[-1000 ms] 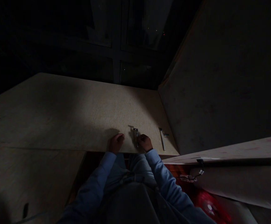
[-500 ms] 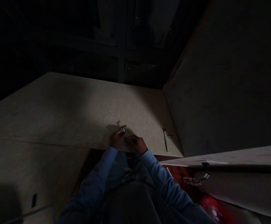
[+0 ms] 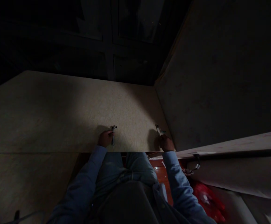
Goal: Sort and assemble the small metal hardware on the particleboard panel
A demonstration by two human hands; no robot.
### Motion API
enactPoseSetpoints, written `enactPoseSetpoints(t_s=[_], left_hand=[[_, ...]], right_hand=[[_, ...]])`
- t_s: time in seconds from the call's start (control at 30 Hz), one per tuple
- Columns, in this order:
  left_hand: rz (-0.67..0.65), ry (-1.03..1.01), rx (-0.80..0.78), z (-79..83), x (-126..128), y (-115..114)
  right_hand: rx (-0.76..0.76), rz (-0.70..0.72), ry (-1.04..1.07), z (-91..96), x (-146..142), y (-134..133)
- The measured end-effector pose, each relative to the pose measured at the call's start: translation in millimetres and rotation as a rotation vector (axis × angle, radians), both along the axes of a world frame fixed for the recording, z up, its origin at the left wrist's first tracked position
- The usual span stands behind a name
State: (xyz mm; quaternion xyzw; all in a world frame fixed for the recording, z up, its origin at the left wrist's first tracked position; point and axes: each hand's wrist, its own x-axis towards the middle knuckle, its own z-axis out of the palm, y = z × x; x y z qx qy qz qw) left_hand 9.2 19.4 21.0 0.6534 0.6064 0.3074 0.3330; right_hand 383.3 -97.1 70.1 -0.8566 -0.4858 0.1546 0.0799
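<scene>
My left hand (image 3: 105, 139) is closed, its fingertips pinching the handle of a T-shaped metal safety razor (image 3: 113, 140) near the tabletop. The razor's head points away from me and the handle's lower end shows below my fingers. Further right, my right hand (image 3: 166, 143) is closed over the lower part of a slim white stick-like tool with a dark tip (image 3: 158, 130). My fingers hide most of that tool's length, and its exact kind is unclear. A small flat dark piece (image 3: 163, 131) lies just beyond my right knuckles.
The pale wooden tabletop (image 3: 130, 105) meets a grey upright panel (image 3: 210, 93) on the right. A dark window stands behind. At lower left lies a small black object (image 3: 17, 214) beside a cable. A red plastic bag (image 3: 207, 199) sits low on the right.
My right hand has left the razor and moved right onto the white tool. My left hand still holds the razor, now lower at the tabletop. The view has shifted slightly.
</scene>
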Motion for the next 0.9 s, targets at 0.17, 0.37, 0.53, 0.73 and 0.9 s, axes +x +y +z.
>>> enactPoseSetpoints(t_s=[0.17, 0.37, 0.53, 0.73, 0.9], left_hand=[[-0.003, 0.056, 0.051, -2.7, 5, -3], [0.004, 0.075, 0.075, -3.7, 6, -7], [0.014, 0.050, 0.097, -5.1, 7, -11], [0.087, -0.010, 0.207, -10.6, 9, -26], [0.068, -0.007, 0.306, -15.3, 7, -34]], right_hand=[[-0.055, -0.033, -0.008, -6.1, 0, 4], [-0.060, -0.073, -0.010, -8.2, 1, 11], [-0.071, -0.029, -0.004, -5.3, 0, 14], [-0.053, 0.119, 0.023, -4.2, -48, 28], [-0.076, 0.293, 0.080, -2.5, -119, 50]])
